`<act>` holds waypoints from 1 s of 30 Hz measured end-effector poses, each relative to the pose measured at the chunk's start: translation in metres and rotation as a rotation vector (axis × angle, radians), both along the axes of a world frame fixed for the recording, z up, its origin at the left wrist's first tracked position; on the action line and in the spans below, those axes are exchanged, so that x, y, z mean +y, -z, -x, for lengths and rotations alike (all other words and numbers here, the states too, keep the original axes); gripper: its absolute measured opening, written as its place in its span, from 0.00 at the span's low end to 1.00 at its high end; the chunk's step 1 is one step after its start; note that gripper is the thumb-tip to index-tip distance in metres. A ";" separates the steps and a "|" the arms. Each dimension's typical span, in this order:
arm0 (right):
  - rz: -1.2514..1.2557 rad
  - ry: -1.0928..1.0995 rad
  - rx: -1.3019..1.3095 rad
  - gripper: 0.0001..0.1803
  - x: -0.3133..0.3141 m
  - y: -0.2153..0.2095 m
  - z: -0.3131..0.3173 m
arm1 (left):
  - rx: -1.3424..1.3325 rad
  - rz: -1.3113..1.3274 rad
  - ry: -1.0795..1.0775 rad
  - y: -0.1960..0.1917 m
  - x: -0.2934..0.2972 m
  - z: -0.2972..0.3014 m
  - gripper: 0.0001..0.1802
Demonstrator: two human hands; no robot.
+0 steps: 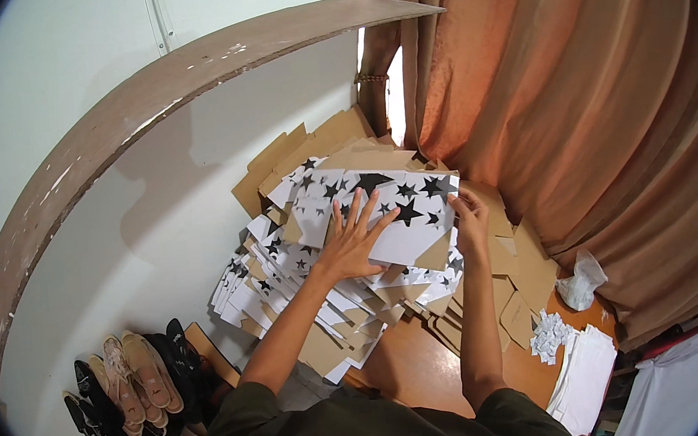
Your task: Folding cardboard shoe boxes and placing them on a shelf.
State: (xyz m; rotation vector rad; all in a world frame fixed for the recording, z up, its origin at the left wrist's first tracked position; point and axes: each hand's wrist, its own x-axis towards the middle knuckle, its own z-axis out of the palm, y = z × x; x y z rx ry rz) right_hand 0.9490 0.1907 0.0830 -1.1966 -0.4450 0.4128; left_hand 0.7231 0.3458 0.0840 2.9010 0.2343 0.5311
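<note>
A heap of flat white cardboard sheets printed with black stars [285, 264] lies mixed with plain brown cardboard [315, 144] against a pale wall. My left hand [356, 239] lies flat, fingers spread, on the top star-printed sheet [404, 212]. My right hand [471, 219] holds that same sheet at its right edge, fingers curled over it.
An orange-brown curtain [577, 106] hangs at the right. Several pairs of shoes [132, 389] stand at the lower left. A stack of white paper [587, 376], a small pile of paper scraps [549, 335] and a crumpled white bag [582, 282] lie at the lower right. A brown curved shelf [146, 95] runs overhead.
</note>
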 end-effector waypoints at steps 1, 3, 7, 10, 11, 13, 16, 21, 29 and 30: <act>0.002 0.005 0.014 0.14 -0.010 -0.008 0.001 | 0.022 0.021 0.009 -0.005 -0.005 0.003 0.68; -0.010 -0.007 0.008 0.12 -0.032 -0.024 0.002 | -0.005 0.015 0.044 -0.003 -0.013 -0.003 0.64; -0.190 -0.058 0.006 0.13 -0.061 -0.048 0.009 | -0.170 -0.002 0.113 -0.001 -0.034 -0.011 0.50; -0.289 -0.144 -0.058 0.22 -0.072 -0.081 0.054 | -0.449 0.090 0.203 -0.013 -0.051 -0.013 0.42; -0.222 -0.148 -0.125 0.24 -0.078 -0.079 0.062 | -0.450 0.209 0.179 -0.022 -0.058 -0.013 0.42; -0.036 -0.175 -0.329 0.31 -0.090 -0.068 0.080 | -0.511 0.455 0.175 -0.052 -0.074 -0.005 0.34; 0.202 -0.281 -0.699 0.68 -0.105 -0.046 0.114 | -0.614 0.630 0.228 -0.087 -0.092 0.001 0.27; 0.473 0.031 -1.017 0.79 -0.113 -0.031 0.162 | -0.639 0.963 0.309 -0.109 -0.127 0.005 0.21; 0.305 0.080 -0.790 0.67 -0.192 -0.028 0.207 | -0.175 1.186 0.565 -0.122 -0.187 0.031 0.42; 0.316 0.104 -0.784 0.67 -0.206 -0.024 0.210 | -0.158 1.192 0.586 -0.120 -0.196 0.031 0.42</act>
